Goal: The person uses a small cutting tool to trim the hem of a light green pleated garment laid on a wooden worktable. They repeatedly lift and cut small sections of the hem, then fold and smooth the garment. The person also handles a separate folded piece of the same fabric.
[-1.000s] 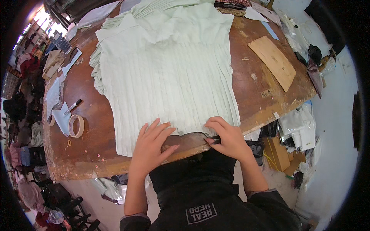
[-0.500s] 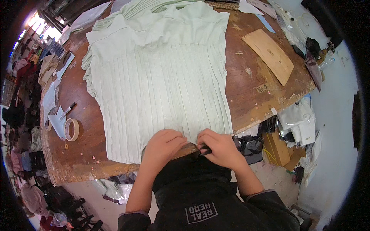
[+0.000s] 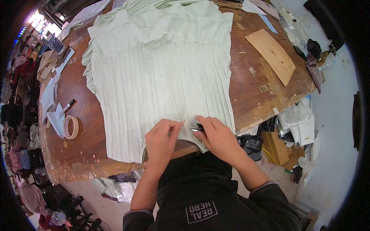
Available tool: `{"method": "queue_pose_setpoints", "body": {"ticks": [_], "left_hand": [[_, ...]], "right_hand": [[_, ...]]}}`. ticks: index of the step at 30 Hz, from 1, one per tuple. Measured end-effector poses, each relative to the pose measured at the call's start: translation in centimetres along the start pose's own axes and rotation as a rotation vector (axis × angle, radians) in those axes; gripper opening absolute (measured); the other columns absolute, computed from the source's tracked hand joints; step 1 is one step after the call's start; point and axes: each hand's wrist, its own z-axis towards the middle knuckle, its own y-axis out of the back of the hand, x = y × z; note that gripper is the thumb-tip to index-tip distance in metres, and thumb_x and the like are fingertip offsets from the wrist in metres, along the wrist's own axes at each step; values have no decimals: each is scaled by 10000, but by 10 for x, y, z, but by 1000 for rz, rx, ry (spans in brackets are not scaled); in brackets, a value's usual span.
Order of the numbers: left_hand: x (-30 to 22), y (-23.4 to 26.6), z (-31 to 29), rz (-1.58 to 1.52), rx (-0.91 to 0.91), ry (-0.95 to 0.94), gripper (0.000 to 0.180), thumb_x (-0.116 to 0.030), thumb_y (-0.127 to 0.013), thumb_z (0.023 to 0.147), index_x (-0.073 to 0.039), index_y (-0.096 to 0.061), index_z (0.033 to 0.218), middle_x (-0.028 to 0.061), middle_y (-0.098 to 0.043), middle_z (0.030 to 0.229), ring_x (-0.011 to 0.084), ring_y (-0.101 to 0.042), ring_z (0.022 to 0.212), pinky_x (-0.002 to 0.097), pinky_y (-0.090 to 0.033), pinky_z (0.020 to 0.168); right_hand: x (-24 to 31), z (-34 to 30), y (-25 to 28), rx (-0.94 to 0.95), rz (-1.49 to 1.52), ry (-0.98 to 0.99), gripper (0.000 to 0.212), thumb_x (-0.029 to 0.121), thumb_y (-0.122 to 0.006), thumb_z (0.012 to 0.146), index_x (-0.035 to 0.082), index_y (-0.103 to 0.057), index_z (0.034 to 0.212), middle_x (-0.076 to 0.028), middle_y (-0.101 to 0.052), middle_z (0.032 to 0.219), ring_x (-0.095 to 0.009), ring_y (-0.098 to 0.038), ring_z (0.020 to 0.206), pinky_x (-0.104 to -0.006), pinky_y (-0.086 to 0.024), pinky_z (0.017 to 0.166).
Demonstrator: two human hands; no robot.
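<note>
A pale green pleated garment (image 3: 154,84) lies spread over the wooden table, its lower edge curving inward between my hands at the table's front. My left hand (image 3: 160,140) is closed in a pinch, thumb and forefinger together above the cloth near that edge; whatever is between the fingertips is too small to make out. In my right hand (image 3: 221,138) is a small black-and-silver cutting tool (image 3: 197,128) resembling thread snips. Its shiny tip points left toward my left fingertips, and the fingers hide the rest of it.
On the left of the wooden table (image 3: 86,134) are a tape roll (image 3: 71,127), a black-capped marker (image 3: 67,107) and papers. A flat wooden board (image 3: 271,57) lies at the right. Below the right edge are plastic-wrapped packets (image 3: 298,119) and a cardboard box (image 3: 275,148).
Both hands have risen slightly from the front edge onto the cloth. My left fingertips have come off the hem into a raised pinch, and the tool in my right hand shows more.
</note>
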Motion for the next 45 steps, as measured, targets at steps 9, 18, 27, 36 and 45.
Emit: {"method": "queue_pose_setpoints", "body": {"ticks": [9,18,27,36,45], "left_hand": [[-5,4,1,-11,40,51,169,-137,-720,871,14,-657,830,112,-650,721,182,-623,627,295,-482,588],[-6,6,1,23,55,62,127,-112,-720,851,-1,-662,828,121,-654,741,202,-636,672,309,-490,630],[0,93,-48,-198,845,-132,125,-178,-754,804,-81,-689,849,61,-705,880,267,-667,739,343,-544,696],[-5,67,-17,405,114,-243,273,-231,-820,693,-103,-694,899,44,-636,853,262,-616,824,393,-488,719],[17,50,-30,481,141,-359,149,-95,-746,718,-96,-689,856,0,-638,872,226,-614,875,387,-470,782]], "right_hand": [[-1,8,-3,28,-165,186,195,210,-668,855,46,-604,940,-85,-590,780,-259,-613,750,-376,-503,595],[-1,9,-6,58,-189,203,181,215,-659,860,58,-605,930,-77,-592,777,-251,-614,741,-373,-506,596],[-12,-3,-3,-33,8,-2,235,180,-680,871,23,-612,1032,-131,-627,854,-326,-621,771,-398,-503,654],[-13,-3,-1,1,16,-43,238,186,-661,887,23,-604,1051,-142,-627,871,-337,-618,798,-411,-499,670],[-12,-3,-5,-32,27,-43,231,148,-677,871,10,-616,1046,-155,-633,883,-342,-621,796,-391,-497,691]]}}
